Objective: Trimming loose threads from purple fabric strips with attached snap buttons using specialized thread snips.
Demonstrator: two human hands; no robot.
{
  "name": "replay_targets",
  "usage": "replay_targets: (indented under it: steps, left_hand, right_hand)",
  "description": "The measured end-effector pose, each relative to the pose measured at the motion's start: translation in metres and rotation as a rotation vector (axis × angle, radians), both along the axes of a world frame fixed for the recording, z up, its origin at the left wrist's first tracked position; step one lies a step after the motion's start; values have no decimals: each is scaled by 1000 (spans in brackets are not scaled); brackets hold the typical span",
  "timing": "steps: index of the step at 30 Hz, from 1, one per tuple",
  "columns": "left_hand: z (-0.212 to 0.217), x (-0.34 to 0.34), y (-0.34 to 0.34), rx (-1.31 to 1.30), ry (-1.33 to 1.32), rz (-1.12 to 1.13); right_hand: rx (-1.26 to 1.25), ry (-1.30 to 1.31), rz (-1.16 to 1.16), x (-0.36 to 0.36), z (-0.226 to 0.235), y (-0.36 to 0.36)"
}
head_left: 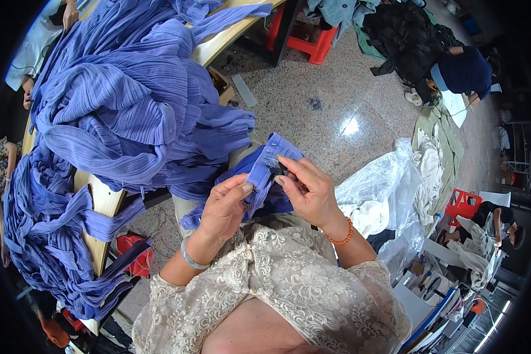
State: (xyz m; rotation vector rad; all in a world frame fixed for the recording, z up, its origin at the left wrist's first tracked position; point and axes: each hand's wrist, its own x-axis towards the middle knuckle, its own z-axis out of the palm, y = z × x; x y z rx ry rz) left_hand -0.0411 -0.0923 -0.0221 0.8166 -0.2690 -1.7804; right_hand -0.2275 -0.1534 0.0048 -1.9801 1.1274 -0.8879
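My left hand [227,203] pinches the edge of a periwinkle-blue garment [258,172] between thumb and fingers, over my lap. The garment's flat band stands up between my hands, with several small light marks, perhaps pins or threads, near its top. My right hand [308,187] is closed at the band's right side, thumb and forefinger close together. A small dark object shows at its fingertips, against the cloth; its kind is hidden by the fingers. The rest of this garment hangs in folds below and behind the hands.
A big heap of ribbed periwinkle garments [118,112] covers the wooden table [107,197] at left. Clear plastic sheeting [389,183] and white cloth lie at right. A red stool [318,44] and a black clothes pile [401,35] stand farther off. Other people work around the edges.
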Motion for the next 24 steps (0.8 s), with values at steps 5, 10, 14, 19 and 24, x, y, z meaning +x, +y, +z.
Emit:
replay_targets:
  steps: [5,10,14,19,24]
  left_hand:
    - [0,-1,0,-3,-11,9]
    - [1,-2,0,-8,-35,-8]
    - [1,-1,-1,9,-35,3]
    - [6,-1,-5,21,-2,-9]
    - [4,-3,-4,27,-10,9]
  right_hand:
    - [46,-39,11,-1,-3,0]
    - [163,-255,-50,-5,-12,-9]
    - [154,-245,2,-9,-11,-10]
    - [197,-138,130,-13,-8,-5]
    - [168,-118,165,-12,-5,0]
